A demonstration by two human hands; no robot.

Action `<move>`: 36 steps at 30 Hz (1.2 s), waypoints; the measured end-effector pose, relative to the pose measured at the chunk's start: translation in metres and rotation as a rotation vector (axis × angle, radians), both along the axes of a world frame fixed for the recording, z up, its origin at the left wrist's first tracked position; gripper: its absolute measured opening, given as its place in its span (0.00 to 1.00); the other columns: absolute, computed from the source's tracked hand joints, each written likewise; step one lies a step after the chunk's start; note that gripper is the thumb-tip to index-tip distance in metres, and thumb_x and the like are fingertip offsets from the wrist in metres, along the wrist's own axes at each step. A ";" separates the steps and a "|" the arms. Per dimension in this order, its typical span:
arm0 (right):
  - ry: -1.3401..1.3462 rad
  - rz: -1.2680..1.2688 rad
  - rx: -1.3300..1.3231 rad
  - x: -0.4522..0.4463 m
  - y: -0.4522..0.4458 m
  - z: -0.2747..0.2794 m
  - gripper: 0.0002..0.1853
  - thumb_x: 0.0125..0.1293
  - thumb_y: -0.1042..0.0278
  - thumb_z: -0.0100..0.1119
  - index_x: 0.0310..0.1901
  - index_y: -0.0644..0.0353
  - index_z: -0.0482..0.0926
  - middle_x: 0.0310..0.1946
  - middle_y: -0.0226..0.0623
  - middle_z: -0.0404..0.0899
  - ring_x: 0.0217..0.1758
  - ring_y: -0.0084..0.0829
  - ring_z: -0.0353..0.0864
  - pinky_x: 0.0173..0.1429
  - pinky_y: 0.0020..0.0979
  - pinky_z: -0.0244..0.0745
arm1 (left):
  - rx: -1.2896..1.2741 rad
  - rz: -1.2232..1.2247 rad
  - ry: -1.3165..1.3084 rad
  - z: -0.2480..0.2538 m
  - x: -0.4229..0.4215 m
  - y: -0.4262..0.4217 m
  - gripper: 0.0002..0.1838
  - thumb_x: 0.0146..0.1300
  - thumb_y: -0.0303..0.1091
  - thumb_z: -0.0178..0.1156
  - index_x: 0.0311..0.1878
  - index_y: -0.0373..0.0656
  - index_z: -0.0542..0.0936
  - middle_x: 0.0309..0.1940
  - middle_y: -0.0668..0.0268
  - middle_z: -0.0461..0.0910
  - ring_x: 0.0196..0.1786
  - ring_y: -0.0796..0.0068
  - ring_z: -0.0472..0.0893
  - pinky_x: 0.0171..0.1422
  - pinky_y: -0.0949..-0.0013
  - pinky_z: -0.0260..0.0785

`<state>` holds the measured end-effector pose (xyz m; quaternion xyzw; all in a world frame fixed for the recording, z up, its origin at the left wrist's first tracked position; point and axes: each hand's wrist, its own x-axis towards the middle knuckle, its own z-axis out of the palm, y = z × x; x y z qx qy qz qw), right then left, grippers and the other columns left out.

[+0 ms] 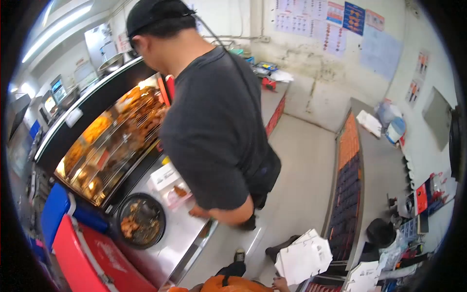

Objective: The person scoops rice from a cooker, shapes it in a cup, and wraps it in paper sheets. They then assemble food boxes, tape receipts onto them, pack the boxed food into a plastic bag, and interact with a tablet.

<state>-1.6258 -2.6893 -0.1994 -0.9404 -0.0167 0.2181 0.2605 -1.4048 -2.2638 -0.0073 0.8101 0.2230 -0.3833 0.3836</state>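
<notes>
At the bottom edge, my right hand [280,283] grips the near-left edge of a stack of flat white cardboard boxes [304,258]; its fingers are partly cut off. Only a small bit of my left hand [167,286] shows at the bottom, near the metal counter [182,231], and its fingers are hidden. My orange top [233,284] lies between the two. A co-worker [214,117] in a dark T-shirt and black cap stands ahead at the counter. That person's hand [198,211] is beside a white-and-pink food box [178,195] with a brown piece in it.
A lit warming cabinet [116,131] holds fried food on racks. A black round pan [141,220] with food scraps sits on the counter, near a red cooler box [95,255]. Along the right runs a grey counter [382,170] with bags and tools. More white cardboard [362,278] lies bottom right.
</notes>
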 end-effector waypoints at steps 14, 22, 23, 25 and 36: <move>-0.121 -0.918 0.280 0.307 -0.013 0.261 0.23 0.62 0.48 0.58 0.41 0.64 0.83 0.40 0.55 0.83 0.46 0.54 0.82 0.52 0.50 0.76 | -0.529 -0.464 -0.577 0.208 0.397 -0.296 0.18 0.66 0.45 0.53 0.45 0.41 0.83 0.38 0.54 0.82 0.44 0.59 0.81 0.48 0.59 0.74; 0.056 -1.095 0.419 0.411 -0.160 0.244 0.17 0.67 0.57 0.55 0.46 0.62 0.80 0.41 0.54 0.83 0.48 0.53 0.82 0.52 0.47 0.77 | -0.439 -0.444 -0.466 0.227 0.391 -0.328 0.18 0.67 0.44 0.53 0.45 0.40 0.82 0.38 0.56 0.82 0.42 0.62 0.80 0.47 0.60 0.74; 0.004 -1.095 0.413 0.420 -0.180 0.260 0.15 0.67 0.59 0.56 0.45 0.63 0.80 0.40 0.53 0.83 0.46 0.53 0.82 0.50 0.45 0.77 | -0.394 -0.415 -0.440 0.214 0.391 -0.323 0.17 0.67 0.44 0.53 0.46 0.40 0.82 0.38 0.56 0.82 0.42 0.62 0.80 0.47 0.61 0.74; 0.037 -0.984 0.286 0.436 -0.222 0.222 0.17 0.65 0.59 0.59 0.44 0.67 0.78 0.40 0.54 0.83 0.47 0.52 0.82 0.50 0.45 0.77 | -0.299 -0.339 -0.389 0.192 0.396 -0.327 0.17 0.67 0.44 0.53 0.46 0.40 0.82 0.37 0.57 0.81 0.42 0.63 0.80 0.47 0.61 0.73; 0.081 -0.896 0.196 0.579 -0.581 0.198 0.14 0.64 0.61 0.59 0.40 0.67 0.78 0.29 0.44 0.82 0.31 0.39 0.83 0.37 0.36 0.77 | 0.243 0.346 0.194 0.157 0.238 -0.380 0.17 0.68 0.44 0.53 0.47 0.40 0.80 0.36 0.60 0.80 0.40 0.67 0.78 0.45 0.64 0.72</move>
